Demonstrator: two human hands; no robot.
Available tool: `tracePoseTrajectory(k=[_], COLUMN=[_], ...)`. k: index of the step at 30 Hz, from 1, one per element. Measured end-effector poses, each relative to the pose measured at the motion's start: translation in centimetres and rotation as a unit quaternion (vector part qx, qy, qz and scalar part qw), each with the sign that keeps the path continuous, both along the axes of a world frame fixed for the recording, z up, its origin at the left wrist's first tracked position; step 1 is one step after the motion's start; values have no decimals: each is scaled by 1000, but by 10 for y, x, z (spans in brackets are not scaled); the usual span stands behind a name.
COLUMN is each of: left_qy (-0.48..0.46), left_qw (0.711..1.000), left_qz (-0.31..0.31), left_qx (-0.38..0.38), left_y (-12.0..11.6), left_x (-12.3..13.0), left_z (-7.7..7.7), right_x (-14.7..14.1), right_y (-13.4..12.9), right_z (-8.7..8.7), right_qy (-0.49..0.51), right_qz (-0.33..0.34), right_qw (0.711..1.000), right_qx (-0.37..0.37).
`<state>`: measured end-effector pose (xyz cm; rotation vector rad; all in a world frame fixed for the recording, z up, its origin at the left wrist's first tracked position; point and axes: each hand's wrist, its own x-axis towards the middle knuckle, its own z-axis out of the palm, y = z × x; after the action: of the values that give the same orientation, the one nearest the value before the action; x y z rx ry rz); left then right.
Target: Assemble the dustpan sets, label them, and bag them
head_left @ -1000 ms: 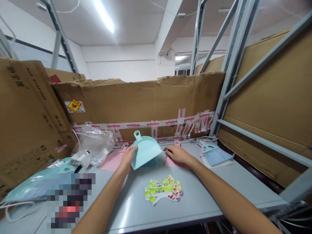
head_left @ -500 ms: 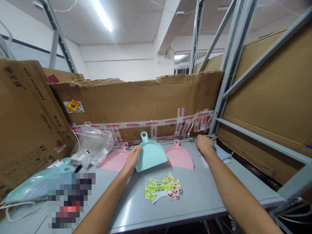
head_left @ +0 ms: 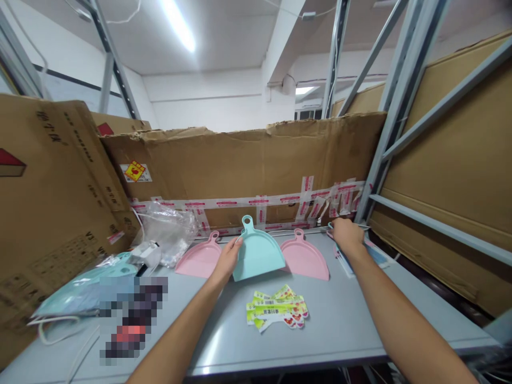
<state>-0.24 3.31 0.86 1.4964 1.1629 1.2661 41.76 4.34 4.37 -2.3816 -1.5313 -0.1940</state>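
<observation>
Hands (head_left: 227, 265) (head_left: 348, 238) on teal dustpan (head_left: 259, 256), brush (head_left: 343, 260)

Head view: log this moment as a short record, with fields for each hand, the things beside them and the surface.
Left hand: touching the edge of a teal plastic dustpan
Right hand: gripping a blue-bristled hand broom
Either side of teal dustpan: pink plastic dustpans
In front: printed label strips
Surface: grey table

Bright fluorescent tube (head_left: 178, 28), table (head_left: 352, 325) glare, warped edges
</observation>
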Motion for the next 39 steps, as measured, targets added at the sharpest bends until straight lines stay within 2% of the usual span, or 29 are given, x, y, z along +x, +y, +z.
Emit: tracePoseTrajectory(k=[2, 5, 7, 9, 11, 13, 14, 16, 19, 23, 27, 31, 33, 36, 39], left_qy=[-2, -3, -6, -12, -21, -32, -36, -36, -18, 22, 123, 146, 144, 126, 77], left_qw=[1000, 1000, 1000, 999, 999, 998, 998, 999, 999, 996, 981, 974, 973, 975, 982], left_qz=[3, 13, 22, 29, 33, 32, 28, 15, -4, -40, -102, -97, -93, -83, -53], left_qx=[-3, -4, 5, 16, 25, 32, 32, 31, 46, 77, 114, 146, 156, 165, 161], left_y=[0, 0, 1, 1, 1, -1, -2, -5, -13, -29, -41, -43, -43, -45, -44], left_x=[0, -1, -1, -1, 0, 1, 1, 4, 9, 17, 22, 24, 24, 24, 22], left_z=[-1, -2, -2, -2, -1, 0, 1, 3, 7, 16, 23, 22, 22, 24, 27], right_x=[-4, -22, -39, -57, -70, -78, -81, -88, -105, -138, -161, -168, -166, -160, -154], right_y=[-4, -15, -25, -33, -38, -39, -38, -35, -30, -30, -39, -48, -50, -50, -48], right_z=[8, 26, 37, 45, 49, 50, 49, 45, 34, 12, -5, -5, 0, 6, 8], right_qy=[-5, 18, 95, 234, 400, 538, 586, 640, 646, 595, 526, 426, 370, 339, 381], right_qz=[4, 63, 130, 212, 286, 322, 330, 335, 343, 371, 396, 382, 390, 412, 435], right_qw=[999, 975, 926, 845, 746, 664, 640, 620, 631, 672, 715, 762, 775, 768, 762], right_qx=[44, 213, 343, 431, 449, 406, 372, 307, 258, 238, 237, 303, 333, 354, 290])
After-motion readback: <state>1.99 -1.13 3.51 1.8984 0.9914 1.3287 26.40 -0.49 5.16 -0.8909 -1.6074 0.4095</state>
